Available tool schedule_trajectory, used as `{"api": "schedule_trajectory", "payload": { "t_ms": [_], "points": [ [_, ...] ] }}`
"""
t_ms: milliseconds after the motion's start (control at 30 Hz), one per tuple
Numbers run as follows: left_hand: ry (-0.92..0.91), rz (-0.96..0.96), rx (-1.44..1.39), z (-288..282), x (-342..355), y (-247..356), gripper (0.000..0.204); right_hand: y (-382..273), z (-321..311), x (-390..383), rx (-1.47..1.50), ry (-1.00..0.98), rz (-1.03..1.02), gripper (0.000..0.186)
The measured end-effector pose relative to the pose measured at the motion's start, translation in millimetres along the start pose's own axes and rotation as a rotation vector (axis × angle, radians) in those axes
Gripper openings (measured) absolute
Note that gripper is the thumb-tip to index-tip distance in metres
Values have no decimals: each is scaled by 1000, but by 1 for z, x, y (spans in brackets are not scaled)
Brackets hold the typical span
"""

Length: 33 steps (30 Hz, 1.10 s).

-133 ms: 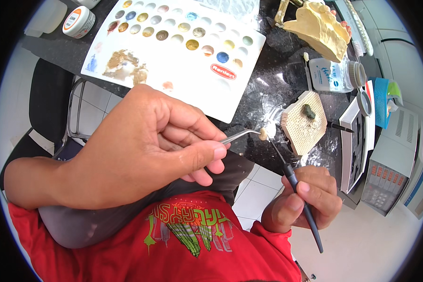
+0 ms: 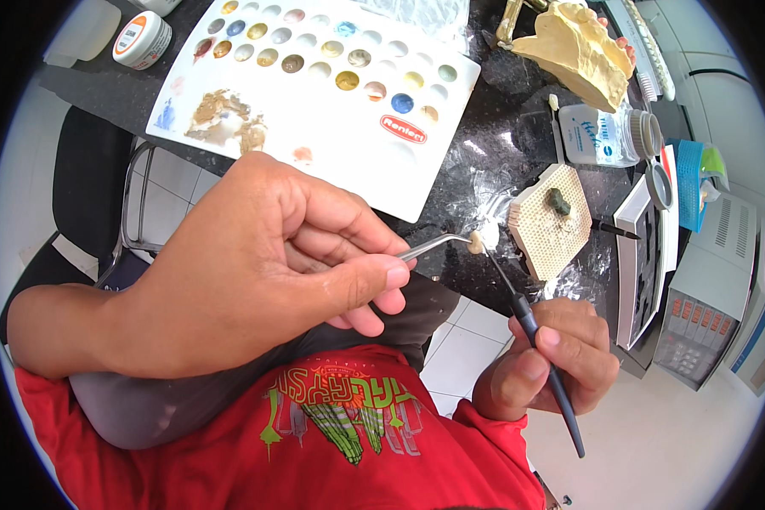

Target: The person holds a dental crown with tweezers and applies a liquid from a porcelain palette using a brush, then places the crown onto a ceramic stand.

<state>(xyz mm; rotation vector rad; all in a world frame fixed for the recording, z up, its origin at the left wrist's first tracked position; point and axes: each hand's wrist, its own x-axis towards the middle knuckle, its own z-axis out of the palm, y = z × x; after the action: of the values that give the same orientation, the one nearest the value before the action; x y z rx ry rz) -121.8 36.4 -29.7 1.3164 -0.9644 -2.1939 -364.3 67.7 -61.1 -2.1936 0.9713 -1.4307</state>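
Note:
My left hand [image 2: 263, 263] pinches a pair of bent-tip metal tweezers [image 2: 433, 245] between thumb and fingers. At the tweezers' tip sits a small cream-coloured dental crown [image 2: 476, 243]. From the lower right, my right hand [image 2: 561, 353] grips a slim dark-handled brush [image 2: 531, 323] like a pen. Its thin tip points up and left and lies at the crown's right side; whether it touches cannot be made out. Just right of the crown lies a honeycomb firing tray [image 2: 531, 234] with a dark greenish lump [image 2: 558, 202] on it.
A white mixing palette [image 2: 340, 161] with wells of coloured pastes covers the upper left of the dark counter [image 2: 463, 183]. Toward the back right are a plaster dental model [image 2: 574, 55], a clear bottle [image 2: 591, 134] and a shallow case [image 2: 642, 255]. A white jar [image 2: 143, 41] stands far left.

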Motion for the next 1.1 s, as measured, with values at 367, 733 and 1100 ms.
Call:
{"api": "schedule_trajectory", "payload": {
  "t_ms": [367, 733, 1100],
  "points": [
    [5, -15, -5, 0, 0, 1, 21, 0, 0, -1, -9, 12, -11, 21],
    [18, -10, -3, 0, 0, 0, 19, -2, -1, 0, -12, -14, 16, 22],
    [15, -4, 2, 1, 0, 1, 18, -1, 0, 0, -26, 1, -6, 24]
  ]
}}
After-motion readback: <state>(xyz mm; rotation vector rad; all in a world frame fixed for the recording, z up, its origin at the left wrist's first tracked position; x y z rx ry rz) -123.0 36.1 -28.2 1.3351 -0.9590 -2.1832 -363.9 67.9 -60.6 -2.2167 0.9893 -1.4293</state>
